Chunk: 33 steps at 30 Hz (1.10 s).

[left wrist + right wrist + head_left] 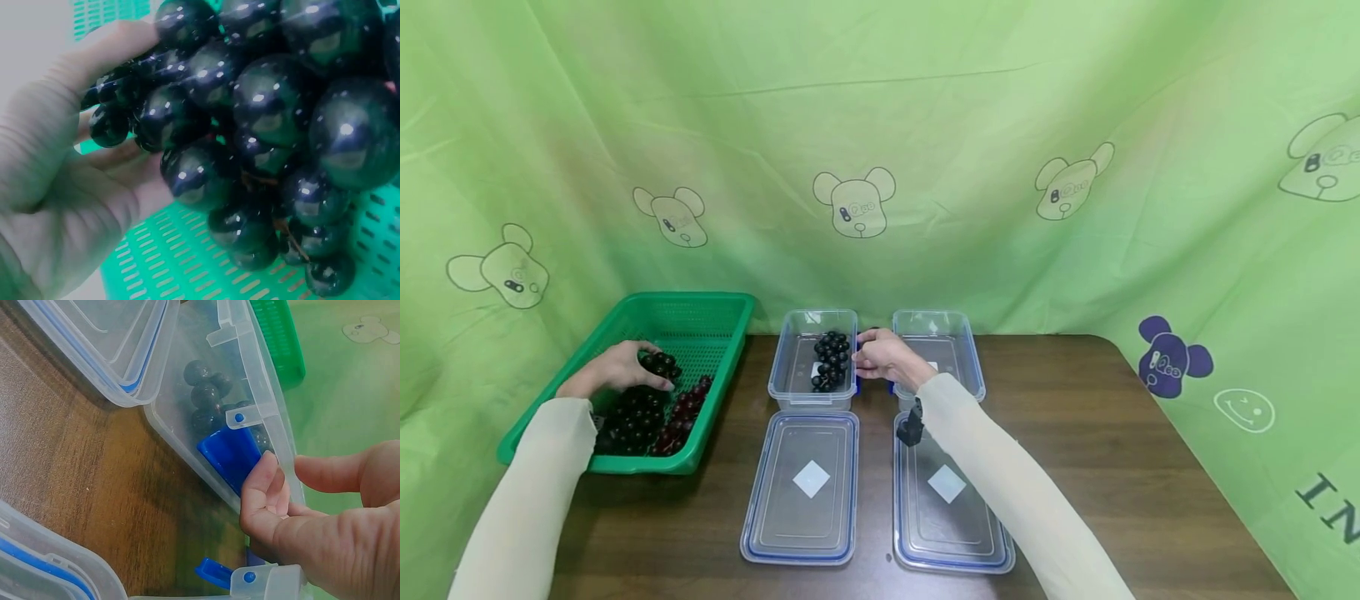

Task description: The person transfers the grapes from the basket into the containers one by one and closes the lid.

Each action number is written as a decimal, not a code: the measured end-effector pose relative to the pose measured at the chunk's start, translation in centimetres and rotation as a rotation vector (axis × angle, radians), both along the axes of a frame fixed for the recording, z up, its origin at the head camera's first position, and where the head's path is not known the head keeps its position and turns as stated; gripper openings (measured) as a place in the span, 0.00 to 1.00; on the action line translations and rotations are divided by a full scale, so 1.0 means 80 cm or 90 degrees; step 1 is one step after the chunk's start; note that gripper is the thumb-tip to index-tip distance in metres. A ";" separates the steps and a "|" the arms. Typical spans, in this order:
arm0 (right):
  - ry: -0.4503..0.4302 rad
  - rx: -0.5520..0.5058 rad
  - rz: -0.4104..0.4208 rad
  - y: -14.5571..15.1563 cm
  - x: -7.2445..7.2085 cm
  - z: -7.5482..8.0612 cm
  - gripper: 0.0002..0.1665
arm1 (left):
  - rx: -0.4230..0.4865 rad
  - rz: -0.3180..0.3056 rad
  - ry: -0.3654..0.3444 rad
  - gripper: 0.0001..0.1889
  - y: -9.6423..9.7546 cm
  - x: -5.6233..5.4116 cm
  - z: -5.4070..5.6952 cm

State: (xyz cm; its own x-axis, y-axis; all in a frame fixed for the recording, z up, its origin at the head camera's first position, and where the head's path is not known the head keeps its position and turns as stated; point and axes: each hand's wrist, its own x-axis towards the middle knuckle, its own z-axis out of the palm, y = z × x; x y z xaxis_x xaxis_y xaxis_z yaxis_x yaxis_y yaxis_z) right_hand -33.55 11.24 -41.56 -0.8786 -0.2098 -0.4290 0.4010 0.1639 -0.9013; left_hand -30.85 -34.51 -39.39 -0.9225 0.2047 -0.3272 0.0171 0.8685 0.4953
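In the head view, my left hand (619,367) is inside the green basket (739,350). It holds a bunch of dark grapes (269,100), thumb on one side and fingers on the other in the left wrist view. More dark grapes (632,419) and a bunch of redder grapes (688,412) lie under and beside it. My right hand (887,358) grips the right rim of the left clear container (814,400), its fingers curled by a blue latch (230,457). A bunch of dark grapes (831,360) lies inside that container.
A second clear container (958,387) stands to the right, close to my right wrist. Two clear lids, the left one (801,529) and the right one (955,533), lie in front on the wooden table (1112,467). A green printed cloth (970,258) hangs behind.
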 end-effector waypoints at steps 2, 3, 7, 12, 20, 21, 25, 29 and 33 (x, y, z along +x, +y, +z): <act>-0.001 0.002 0.002 0.001 0.000 0.000 0.37 | 0.004 0.003 0.008 0.52 0.000 0.000 0.005; -0.002 0.002 0.003 0.001 0.000 0.000 0.37 | 0.005 0.004 0.012 0.52 0.000 0.000 0.008; 0.002 0.004 0.002 0.003 0.001 0.002 0.37 | 0.013 0.002 0.031 0.52 0.005 -0.001 0.018; 0.003 0.000 -0.002 0.003 0.001 0.004 0.37 | 0.009 -0.003 0.061 0.53 0.013 -0.002 0.028; 0.002 -0.002 0.003 0.001 0.002 0.004 0.37 | -0.004 -0.001 0.116 0.53 0.025 0.001 0.041; 0.001 -0.002 0.002 0.000 0.002 0.003 0.37 | -0.003 0.001 0.119 0.53 0.027 0.001 0.042; 0.000 -0.003 0.001 0.000 0.000 0.001 0.37 | -0.004 -0.001 0.141 0.54 0.036 0.003 0.050; 0.001 -0.001 0.000 0.001 0.000 0.000 0.37 | 0.009 -0.002 0.156 0.54 0.045 0.004 0.057; 0.003 0.001 0.002 0.000 0.000 0.001 0.36 | 0.027 0.004 0.170 0.53 0.056 0.006 0.062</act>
State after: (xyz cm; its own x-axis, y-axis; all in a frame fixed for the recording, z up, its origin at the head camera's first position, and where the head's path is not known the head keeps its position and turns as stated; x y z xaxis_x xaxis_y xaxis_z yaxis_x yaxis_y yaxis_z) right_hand -33.51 11.27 -41.51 -0.8801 -0.2113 -0.4252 0.3963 0.1666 -0.9029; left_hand -30.41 -30.06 -34.40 -0.9763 0.2070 -0.0630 0.1468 0.8477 0.5098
